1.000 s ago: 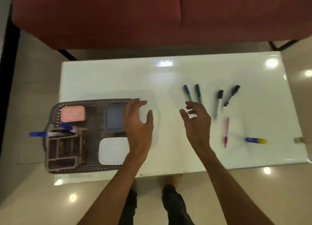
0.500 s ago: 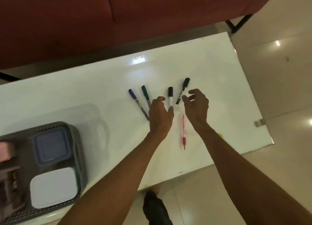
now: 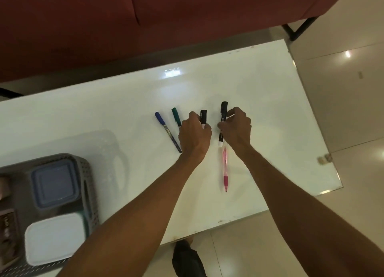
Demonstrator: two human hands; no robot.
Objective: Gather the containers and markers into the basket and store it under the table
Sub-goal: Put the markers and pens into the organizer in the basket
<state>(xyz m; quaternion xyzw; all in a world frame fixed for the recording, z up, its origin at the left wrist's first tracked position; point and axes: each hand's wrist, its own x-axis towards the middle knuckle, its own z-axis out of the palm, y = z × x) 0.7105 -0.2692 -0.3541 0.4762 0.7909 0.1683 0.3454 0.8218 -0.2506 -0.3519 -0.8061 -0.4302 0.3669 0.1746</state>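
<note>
Several markers lie on the white table (image 3: 270, 102). My left hand (image 3: 194, 134) pinches a black-capped white marker (image 3: 203, 117). My right hand (image 3: 235, 129) closes around a second black marker (image 3: 223, 112). A blue marker (image 3: 166, 131) and a green marker (image 3: 176, 116) lie just left of my left hand. A pink pen (image 3: 225, 170) rests on the table below my right hand. The grey basket (image 3: 88, 185) at the lower left holds a blue-lidded container (image 3: 54, 183) and a white-lidded container (image 3: 54, 237).
A dark red sofa (image 3: 145, 21) runs along the far side of the table. The table's right edge and near edge border a shiny tiled floor (image 3: 342, 93). My foot shows below the near edge.
The view swung right, leaving the basket at the lower left. Both hands travelled from the basket side to the markers, and each closed on a black marker.
</note>
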